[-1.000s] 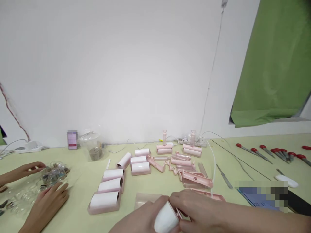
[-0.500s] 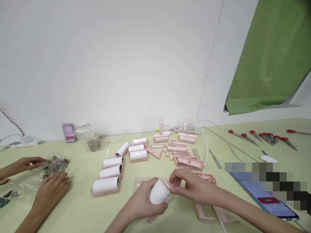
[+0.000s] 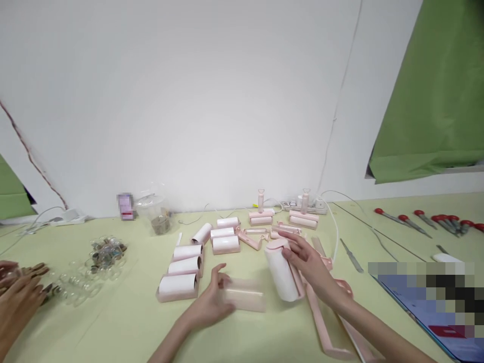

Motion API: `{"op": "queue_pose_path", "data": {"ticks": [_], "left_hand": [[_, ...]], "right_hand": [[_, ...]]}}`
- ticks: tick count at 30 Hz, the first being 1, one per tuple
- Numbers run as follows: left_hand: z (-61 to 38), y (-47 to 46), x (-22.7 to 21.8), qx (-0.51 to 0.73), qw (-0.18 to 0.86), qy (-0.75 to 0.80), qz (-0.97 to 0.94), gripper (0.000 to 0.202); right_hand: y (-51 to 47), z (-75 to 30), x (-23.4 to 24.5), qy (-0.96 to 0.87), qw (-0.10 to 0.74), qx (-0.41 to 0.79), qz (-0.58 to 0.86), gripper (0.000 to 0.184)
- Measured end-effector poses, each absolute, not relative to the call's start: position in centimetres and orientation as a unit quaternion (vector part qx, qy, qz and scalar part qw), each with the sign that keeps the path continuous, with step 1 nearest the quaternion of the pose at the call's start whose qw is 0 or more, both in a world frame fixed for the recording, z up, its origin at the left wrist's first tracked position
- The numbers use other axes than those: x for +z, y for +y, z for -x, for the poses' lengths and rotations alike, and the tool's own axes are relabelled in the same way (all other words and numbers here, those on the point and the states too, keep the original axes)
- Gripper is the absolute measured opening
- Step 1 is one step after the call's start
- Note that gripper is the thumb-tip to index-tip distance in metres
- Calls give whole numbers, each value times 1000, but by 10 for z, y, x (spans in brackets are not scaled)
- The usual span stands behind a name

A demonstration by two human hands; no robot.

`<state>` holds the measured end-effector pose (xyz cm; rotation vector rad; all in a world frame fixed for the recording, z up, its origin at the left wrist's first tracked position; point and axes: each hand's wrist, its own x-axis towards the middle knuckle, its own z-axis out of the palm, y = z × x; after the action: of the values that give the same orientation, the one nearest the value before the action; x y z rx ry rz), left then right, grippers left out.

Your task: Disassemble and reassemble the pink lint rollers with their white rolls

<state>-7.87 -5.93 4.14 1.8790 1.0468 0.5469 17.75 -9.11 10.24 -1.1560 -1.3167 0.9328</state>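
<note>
My right hand (image 3: 308,262) grips a lint roller (image 3: 282,272), a white paper roll with a pink end cap and a pink strip along its side, held tilted above the table. To its left, my left hand (image 3: 212,302) has thumb and fingers around the near end of a clear pinkish plastic cover (image 3: 247,295), which is slightly blurred. Pink handle frames (image 3: 321,322) lie below my right forearm, partly hidden by it.
White rolls in clear covers (image 3: 177,285) stand in rows at left centre. Finished-looking pink rollers (image 3: 303,218) stand by the wall. Red-handled tools (image 3: 412,224) and a phone (image 3: 427,312) lie at right. Another person's hands (image 3: 20,297) work near clear rings (image 3: 108,252) at far left.
My left hand has let go of the lint roller and moved left to the clear cover. My right hand now holds the roller alone, more upright. The view has shifted left.
</note>
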Motion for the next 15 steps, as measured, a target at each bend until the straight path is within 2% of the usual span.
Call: {"op": "queue_pose_path", "data": {"ticks": [3, 9, 15], "left_hand": [[54, -59, 22, 251, 487, 366, -752, 78], [32, -62, 14, 270, 501, 361, -739, 56], [38, -61, 11, 269, 508, 349, -740, 53]], "right_hand": [[-81, -171, 101, -623, 511, 332, 490, 38], [-81, -143, 84, -773, 319, 241, 492, 24], [-90, -135, 78, -805, 265, 181, 499, 21]]}}
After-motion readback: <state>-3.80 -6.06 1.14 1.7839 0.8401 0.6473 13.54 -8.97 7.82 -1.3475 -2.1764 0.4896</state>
